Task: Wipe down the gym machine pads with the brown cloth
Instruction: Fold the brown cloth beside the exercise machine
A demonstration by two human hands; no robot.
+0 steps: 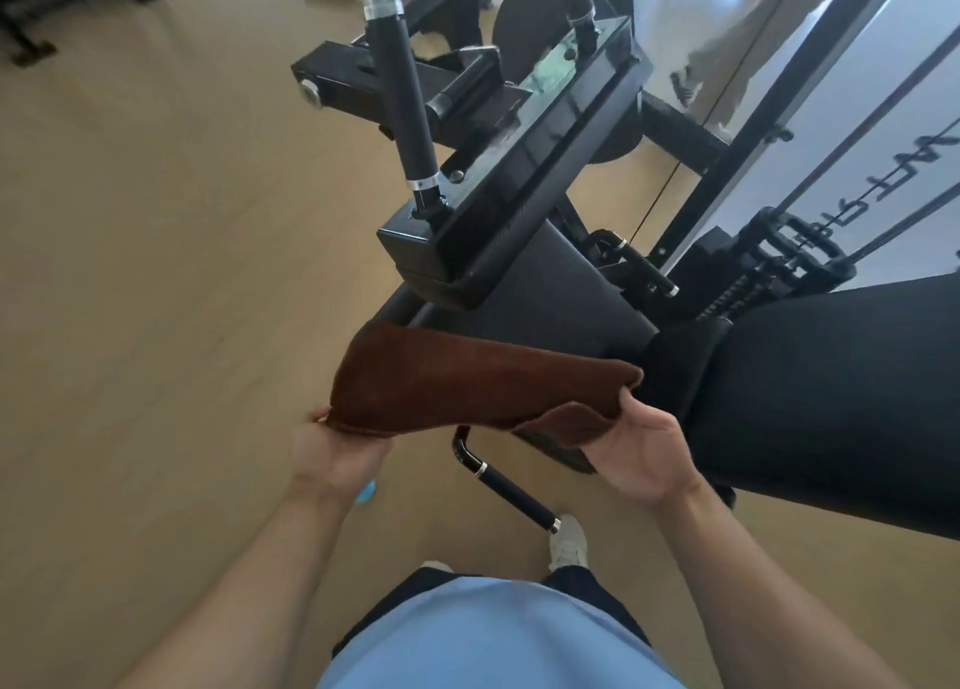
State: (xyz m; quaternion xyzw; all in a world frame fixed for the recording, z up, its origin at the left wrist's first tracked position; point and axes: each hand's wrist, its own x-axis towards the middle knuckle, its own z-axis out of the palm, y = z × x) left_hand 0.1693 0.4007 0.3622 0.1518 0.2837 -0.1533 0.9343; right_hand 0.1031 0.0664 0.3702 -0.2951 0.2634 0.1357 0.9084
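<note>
I hold the brown cloth (467,381) in the middle of the frame, stretched between my two hands. My left hand (337,449) is at the lower left of the cloth and its fingers are closed on the left edge; the cloth covers most of them, so I see only one fingertip at the edge. My right hand (639,454) is at the lower right of the cloth, palm turned up, and its fingers (623,402) are curled into the folded right end and clamp it. The cloth seems folded double, and it hangs in the air in front of the seat pad (561,293). I cannot tell if its far edge touches the pad or only passes in front of it.

I judge that I am between wipes: I am arranging the cloth, not pressing it on a surface. The large black pad (831,402) lies at the right of the frame, just beside my right hand. Another pad with two black handles (400,80) stands in the upper middle, well apart from the cloth. The floor (156,272) fills the left side.

For the next move I think one hand should gather the cloth into a flat bundle, so the palm can press it down. Then I should bring it to the nearest pad, probably the large one at the right, and wipe along its length with firm contact. The short handle (509,485) below the cloth is close to my hands, so I must not catch the loose cloth on it.
</note>
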